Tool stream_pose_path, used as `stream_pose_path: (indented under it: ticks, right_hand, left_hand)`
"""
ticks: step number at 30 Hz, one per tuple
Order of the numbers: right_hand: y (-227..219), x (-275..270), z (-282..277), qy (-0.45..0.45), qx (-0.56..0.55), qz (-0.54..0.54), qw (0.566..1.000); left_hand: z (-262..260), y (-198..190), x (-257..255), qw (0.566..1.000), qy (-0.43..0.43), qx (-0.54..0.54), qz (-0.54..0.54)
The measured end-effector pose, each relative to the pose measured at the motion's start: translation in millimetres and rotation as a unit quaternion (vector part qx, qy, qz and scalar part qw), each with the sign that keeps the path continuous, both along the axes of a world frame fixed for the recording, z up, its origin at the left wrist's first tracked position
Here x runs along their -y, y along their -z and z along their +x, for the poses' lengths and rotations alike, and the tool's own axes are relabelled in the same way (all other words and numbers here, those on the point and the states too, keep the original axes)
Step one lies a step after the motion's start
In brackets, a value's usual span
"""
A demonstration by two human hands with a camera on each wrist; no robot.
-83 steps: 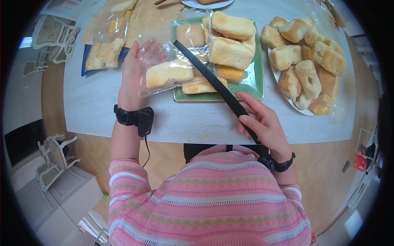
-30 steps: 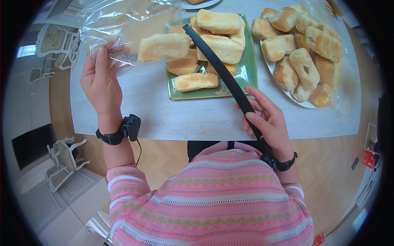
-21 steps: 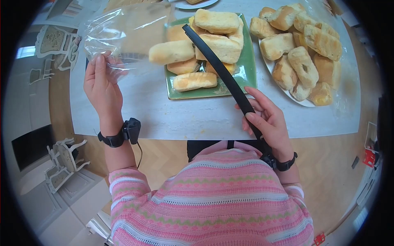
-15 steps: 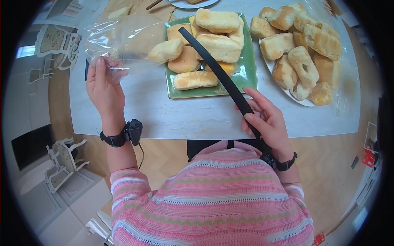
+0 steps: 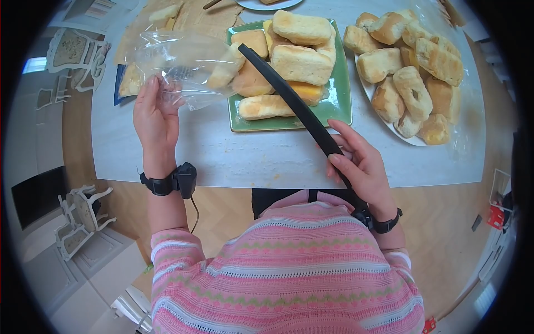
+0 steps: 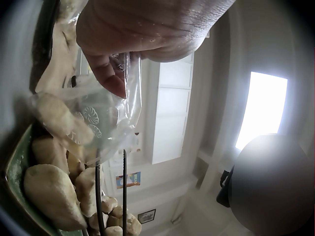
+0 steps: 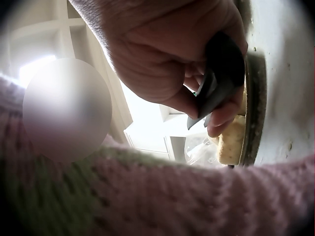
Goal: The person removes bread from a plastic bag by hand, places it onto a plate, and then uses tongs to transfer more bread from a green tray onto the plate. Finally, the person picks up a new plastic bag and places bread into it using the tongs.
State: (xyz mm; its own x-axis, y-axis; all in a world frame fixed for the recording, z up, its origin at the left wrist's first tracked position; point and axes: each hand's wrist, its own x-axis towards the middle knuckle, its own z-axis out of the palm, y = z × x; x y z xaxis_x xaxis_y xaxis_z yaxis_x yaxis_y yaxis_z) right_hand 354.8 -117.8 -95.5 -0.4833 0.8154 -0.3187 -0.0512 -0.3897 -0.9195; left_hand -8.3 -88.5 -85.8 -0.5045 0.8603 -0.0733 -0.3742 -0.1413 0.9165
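Observation:
My left hand (image 5: 156, 122) pinches a clear plastic bag (image 5: 183, 67) by its near edge. At the bag's right end lies a bread roll (image 5: 222, 73), overlapping the left side of the green plate (image 5: 340, 111) in the head view. White printed marks show on the bag in the left wrist view, with the roll (image 6: 61, 118) inside. Black tongs (image 5: 300, 106) rest in my right hand (image 5: 361, 167), thumb on one arm and fingers beneath. Their tips reach over the plate's bread, and both arms stand apart in the left wrist view. Several rolls (image 5: 302, 64) are stacked on the plate.
On the right, a white plate (image 5: 401, 138) is heaped with bread. At the far left, a bagged roll (image 5: 130, 80) lies on something blue. Brown paper (image 5: 208, 25) and another white plate (image 5: 267, 5) are at the back. The table's front edge runs before my body.
My left hand went left with the bag, which rose and then sank, and has since come slightly right. The roll in the bag has turned. The right hand with the tongs has barely moved.

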Motion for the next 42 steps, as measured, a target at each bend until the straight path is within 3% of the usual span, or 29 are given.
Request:
stream_pose_path:
  ticks: [3, 9, 11, 14, 18, 20, 23, 35, 42]
  right_hand:
    - [-7.7, 0.8, -0.3, 0.0, 0.058, 0.04, 0.998]
    - [-31.4, 3.4, -9.0, -0.03, 0.2, 0.136, 0.97]
    - [-37.0, 4.9, -15.3, -0.03, 0.252, 0.175, 0.951]
    - [-41.6, 5.9, -25.0, -0.029, 0.28, 0.219, 0.934]
    - [-49.4, 7.1, -38.7, -0.033, 0.309, 0.236, 0.921]
    - [-49.7, 8.8, -43.6, -0.028, 0.352, 0.32, 0.879]
    - [-56.3, 10.3, -52.7, -0.024, 0.373, 0.336, 0.865]
    - [-74.6, 5.9, -78.1, -0.021, 0.443, 0.416, 0.794]
    - [-70.9, -5.2, -90.9, -0.034, 0.459, 0.413, 0.786]
  left_hand:
    - [-9.1, 5.9, 2.8, 0.999, 0.041, -0.003, 0.016]
    - [-16.6, 19.2, 3.9, 0.999, -0.02, 0.045, -0.005]
    - [-29.5, 34.1, 3.8, 0.996, 0.026, 0.089, 0.006]
    - [-9.7, 19.4, 0.3, 0.986, 0.051, 0.158, -0.035]
    - [-10.4, 28.3, 1.3, 0.97, 0.093, 0.22, -0.038]
    - [-3.0, 29.5, 0.2, 0.957, 0.089, 0.275, -0.029]
    - [2.1, 30.6, -2.3, 0.962, 0.06, 0.266, -0.025]
    - [-4.4, 41.2, -5.2, 0.957, 0.087, 0.277, -0.018]
    - [-6.5, 47.8, -6.2, 0.95, 0.107, 0.294, -0.011]
